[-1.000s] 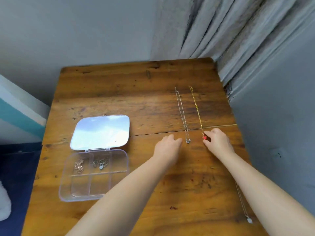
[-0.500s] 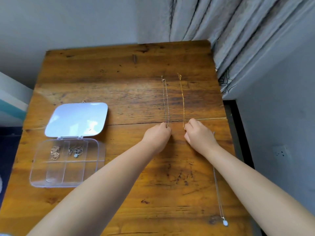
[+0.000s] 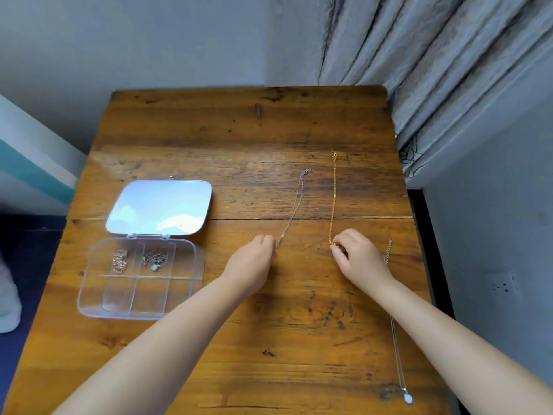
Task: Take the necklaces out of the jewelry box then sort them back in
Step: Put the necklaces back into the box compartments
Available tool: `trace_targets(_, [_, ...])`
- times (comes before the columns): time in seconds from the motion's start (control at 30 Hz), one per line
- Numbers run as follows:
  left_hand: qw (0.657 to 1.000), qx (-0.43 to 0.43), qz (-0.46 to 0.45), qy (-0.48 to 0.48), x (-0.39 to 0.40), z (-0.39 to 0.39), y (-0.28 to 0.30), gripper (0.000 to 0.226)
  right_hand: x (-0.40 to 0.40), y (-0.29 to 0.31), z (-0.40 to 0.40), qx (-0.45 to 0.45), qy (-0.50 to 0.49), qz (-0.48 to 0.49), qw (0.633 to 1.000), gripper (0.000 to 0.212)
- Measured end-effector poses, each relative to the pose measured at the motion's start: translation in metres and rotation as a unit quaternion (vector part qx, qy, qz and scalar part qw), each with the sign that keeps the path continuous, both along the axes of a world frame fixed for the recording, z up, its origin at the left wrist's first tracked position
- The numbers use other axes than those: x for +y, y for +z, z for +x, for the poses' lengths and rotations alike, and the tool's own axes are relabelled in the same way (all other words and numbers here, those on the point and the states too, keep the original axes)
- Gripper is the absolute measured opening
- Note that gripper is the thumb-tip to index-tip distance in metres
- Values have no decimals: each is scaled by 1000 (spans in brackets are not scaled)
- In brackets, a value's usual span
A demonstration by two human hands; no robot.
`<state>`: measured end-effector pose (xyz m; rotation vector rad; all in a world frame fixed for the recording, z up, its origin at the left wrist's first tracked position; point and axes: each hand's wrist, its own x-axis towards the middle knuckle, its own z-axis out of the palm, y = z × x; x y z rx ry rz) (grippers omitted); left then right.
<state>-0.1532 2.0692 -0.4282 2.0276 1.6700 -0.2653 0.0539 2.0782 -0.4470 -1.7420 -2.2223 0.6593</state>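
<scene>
A clear plastic jewelry box (image 3: 89,298) lies open at the table's left, lid (image 3: 158,206) flat behind it. Its back compartments hold a rose-gold chain (image 3: 120,260) and a silver chain with a pale pendant (image 3: 155,259). My left hand (image 3: 250,262) pinches the near end of a silver necklace (image 3: 294,209), which slants away across the wood. My right hand (image 3: 356,259) pinches the pendant end of a gold necklace (image 3: 333,193) lying straight. A third silver necklace (image 3: 396,351) with a pale pendant runs along the right edge, partly hidden by my right forearm.
The wooden table (image 3: 239,139) stands in a corner, with a grey wall behind and grey curtains (image 3: 434,55) at the back right. A wall with a socket (image 3: 502,284) is close on the right. Bare wood lies between the box and the necklaces.
Both hands closed on the near ends of their necklaces. My left hand dragged the silver necklace toward me and left, so it now lies slanted. The gold one stayed nearly straight.
</scene>
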Motion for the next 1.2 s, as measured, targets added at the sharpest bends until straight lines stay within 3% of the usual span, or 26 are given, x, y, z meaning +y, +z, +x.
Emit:
trace_targets(0.13, [996, -10, 65, 54, -14, -30, 16, 27, -5, 17, -21, 139, -103, -47, 984, 16])
trace_targets(0.27, [992, -19, 93, 83, -21, -59, 35, 20, -7, 47, -52, 290, -171, -101, 936, 14])
trace_targets(0.37, [968, -174, 79, 165, -22, -76, 58, 18, -10, 75, -78, 400, -194, -119, 888, 20])
trace_targets(0.43, [923, -313, 20, 223, -26, -89, 77, 16, -16, 91, -94, 438, -200, -110, 870, 29])
trace_targets(0.6, [822, -502, 18, 267, -49, -134, 120, 30, -36, 123, -137, 418, -193, -84, 884, 27])
trace_targets(0.7, [718, -616, -31, 322, -57, -167, 141, 29, -47, 136, -168, 359, -195, -51, 911, 14])
trace_targets(0.8, [614, -698, -86, 358, -65, -196, 153, 24, -55, 149, -197, 351, -195, -18, 916, 9])
trace_targets(1.07, [552, -734, -91, 385, -85, -236, 169, 28, -64, 176, -245, 434, -139, -42, 889, 17])
trace_targets(1.2, [544, -734, -80, 397, -85, -240, 166, 27, -57, 177, -256, 421, -146, -40, 894, 16])
